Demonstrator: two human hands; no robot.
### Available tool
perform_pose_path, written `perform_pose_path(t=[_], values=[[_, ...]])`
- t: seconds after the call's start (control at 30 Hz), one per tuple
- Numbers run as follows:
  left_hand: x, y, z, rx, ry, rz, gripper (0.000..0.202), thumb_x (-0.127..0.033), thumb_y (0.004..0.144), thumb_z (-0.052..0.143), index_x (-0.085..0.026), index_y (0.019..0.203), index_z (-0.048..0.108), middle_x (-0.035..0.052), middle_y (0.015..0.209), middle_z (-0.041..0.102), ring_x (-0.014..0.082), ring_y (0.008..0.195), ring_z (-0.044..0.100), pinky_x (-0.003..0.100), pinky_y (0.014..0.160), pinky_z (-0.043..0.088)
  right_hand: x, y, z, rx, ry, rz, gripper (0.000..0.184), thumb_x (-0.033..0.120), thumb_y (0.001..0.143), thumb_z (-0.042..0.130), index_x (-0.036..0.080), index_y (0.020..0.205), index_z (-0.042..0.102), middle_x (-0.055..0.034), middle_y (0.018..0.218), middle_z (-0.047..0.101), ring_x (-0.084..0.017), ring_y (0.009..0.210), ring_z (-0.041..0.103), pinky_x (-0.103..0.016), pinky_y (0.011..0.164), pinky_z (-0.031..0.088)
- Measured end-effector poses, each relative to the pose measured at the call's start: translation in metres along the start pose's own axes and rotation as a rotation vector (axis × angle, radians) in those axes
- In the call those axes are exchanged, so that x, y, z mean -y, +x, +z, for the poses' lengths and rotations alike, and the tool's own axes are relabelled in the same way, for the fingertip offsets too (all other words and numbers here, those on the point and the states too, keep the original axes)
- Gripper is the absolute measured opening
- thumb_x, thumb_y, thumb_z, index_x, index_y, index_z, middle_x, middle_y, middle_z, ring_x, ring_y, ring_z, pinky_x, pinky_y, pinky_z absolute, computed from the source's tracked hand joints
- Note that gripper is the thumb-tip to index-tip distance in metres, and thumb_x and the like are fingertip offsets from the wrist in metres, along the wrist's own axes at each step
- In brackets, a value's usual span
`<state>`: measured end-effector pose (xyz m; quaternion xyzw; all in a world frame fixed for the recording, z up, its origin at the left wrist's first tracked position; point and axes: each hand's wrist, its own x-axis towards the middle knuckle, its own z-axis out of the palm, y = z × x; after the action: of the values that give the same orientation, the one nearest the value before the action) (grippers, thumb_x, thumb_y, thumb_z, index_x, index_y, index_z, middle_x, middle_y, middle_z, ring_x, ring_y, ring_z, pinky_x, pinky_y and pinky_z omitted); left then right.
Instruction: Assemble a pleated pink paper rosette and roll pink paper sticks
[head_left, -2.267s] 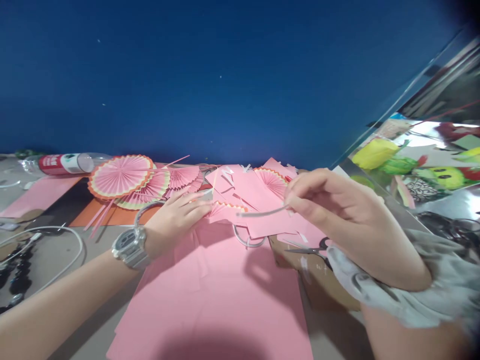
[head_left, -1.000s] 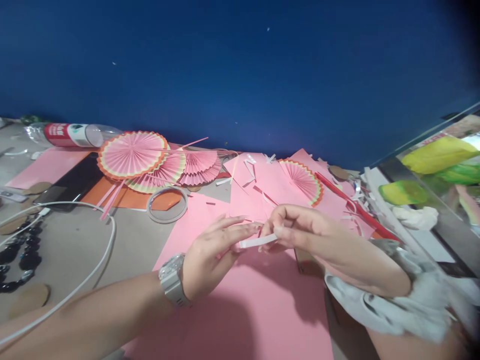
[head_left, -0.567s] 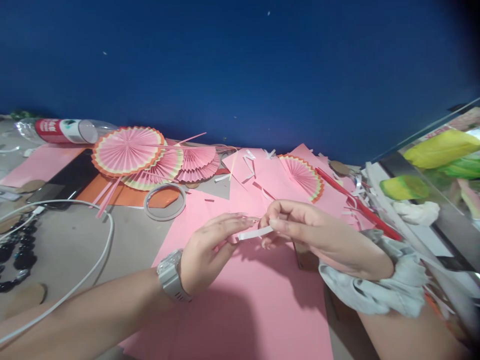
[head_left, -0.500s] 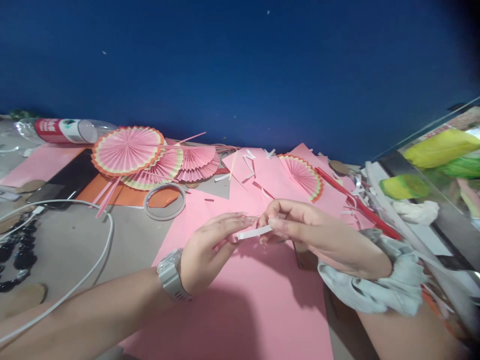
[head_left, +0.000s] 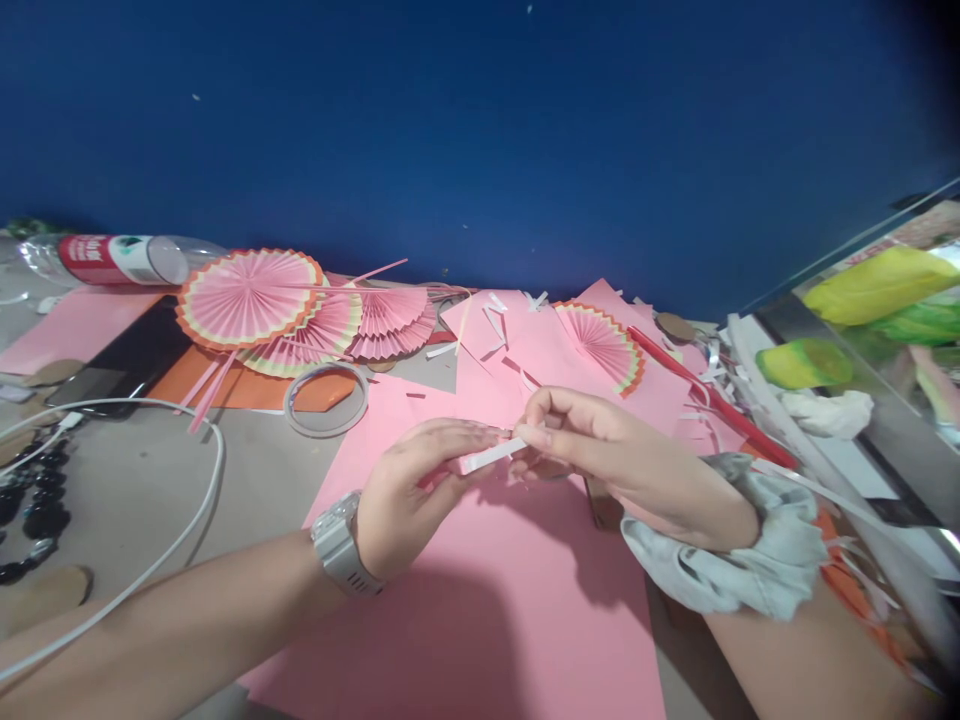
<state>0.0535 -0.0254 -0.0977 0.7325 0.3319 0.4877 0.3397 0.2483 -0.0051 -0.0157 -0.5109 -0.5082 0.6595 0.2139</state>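
R hand [head_left: 592,450]: grip pinched, thumb vs. index, on one end of a short white strip [head_left: 491,456]. Strip slants down to the L hand [head_left: 420,480], its far end lying at the gap btwn L thumb & fingers; whether the L grip is closed on anything, can't tell. Both hands sit above a lg. pink sheet [head_left: 480,620], which takes their shadow. L wrist w/ grey watch [head_left: 341,545]; R wrist w/ pale scrunchie [head_left: 735,545]. Beyond L hand, on the grey bench [head_left: 262,490]: tape roll [head_left: 322,433], lying flat, partly over orange paper [head_left: 240,385]; behind it, overlapping pleated rosettes [head_left: 251,295], pink w/ orange & yellow rims. Beyond R hand: half-rosette [head_left: 600,345] on pink pieces, next to a red rod-like item [head_left: 712,400]. Far L: bottle [head_left: 112,260] on its side, dark flat device [head_left: 124,355], white cable [head_left: 217,470], black beads [head_left: 46,518]. Bkgd.: blue panel [head_left: 450,120].
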Motion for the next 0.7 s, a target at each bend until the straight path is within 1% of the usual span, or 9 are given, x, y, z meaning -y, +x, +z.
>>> perform_pose_path(t=[0.1, 0.27, 0.37, 0.53, 0.7], values=[[-0.0001, 0.0001, 0.0001, -0.006, 0.000, -0.019, 0.032, -0.009, 0.083, 0.056, -0.021, 0.113, 0.061, 0.0067, 0.110, 0.066, 0.0177, 0.106, 0.058, 0.033, 0.094, 0.047, -0.0007, 0.0009, 0.0014, -0.024, 0.022, -0.019, 0.027, 0.040, 0.080, 0.063, 0.019, 0.077, 0.045, 0.0010, 0.075, 0.059, -0.013, 0.072, 0.062, -0.024, 0.063, 0.045], [-0.0019, 0.0009, 0.0008, -0.040, -0.010, -0.089, 0.026, -0.015, 0.084, 0.058, -0.020, 0.110, 0.063, 0.0071, 0.108, 0.067, 0.0174, 0.102, 0.061, 0.031, 0.091, 0.049, -0.0030, 0.0028, 0.0031, -0.019, 0.000, -0.052, 0.024, 0.036, 0.081, 0.062, 0.019, 0.076, 0.046, 0.0043, 0.067, 0.053, -0.007, 0.055, 0.054, -0.022, 0.054, 0.042], [-0.0042, 0.0017, 0.0013, -0.059, -0.033, -0.125, 0.022, -0.018, 0.083, 0.060, -0.018, 0.105, 0.064, 0.0074, 0.104, 0.069, 0.0172, 0.099, 0.063, 0.029, 0.089, 0.050, -0.0047, 0.0036, 0.0035, -0.023, -0.046, -0.064, 0.023, 0.035, 0.083, 0.060, 0.019, 0.076, 0.045, 0.0049, 0.065, 0.051, -0.006, 0.050, 0.049, -0.021, 0.050, 0.040], [-0.0053, 0.0021, 0.0021, -0.092, -0.044, -0.179, 0.020, -0.022, 0.082, 0.063, -0.019, 0.101, 0.066, 0.0075, 0.101, 0.069, 0.0188, 0.098, 0.063, 0.028, 0.084, 0.053, -0.0047, 0.0033, 0.0046, -0.041, -0.148, -0.109, 0.022, 0.034, 0.085, 0.056, 0.019, 0.074, 0.045, 0.0045, 0.066, 0.051, -0.006, 0.054, 0.048, -0.020, 0.049, 0.036], [-0.0023, 0.0010, 0.0021, -0.093, -0.070, -0.142, 0.021, -0.018, 0.084, 0.059, -0.020, 0.104, 0.064, 0.0068, 0.103, 0.069, 0.0178, 0.100, 0.062, 0.028, 0.084, 0.052, -0.0039, 0.0029, 0.0069, -0.054, -0.204, -0.138, 0.023, 0.035, 0.085, 0.057, 0.019, 0.075, 0.045, 0.0045, 0.065, 0.050, -0.007, 0.057, 0.046, -0.021, 0.052, 0.037]])
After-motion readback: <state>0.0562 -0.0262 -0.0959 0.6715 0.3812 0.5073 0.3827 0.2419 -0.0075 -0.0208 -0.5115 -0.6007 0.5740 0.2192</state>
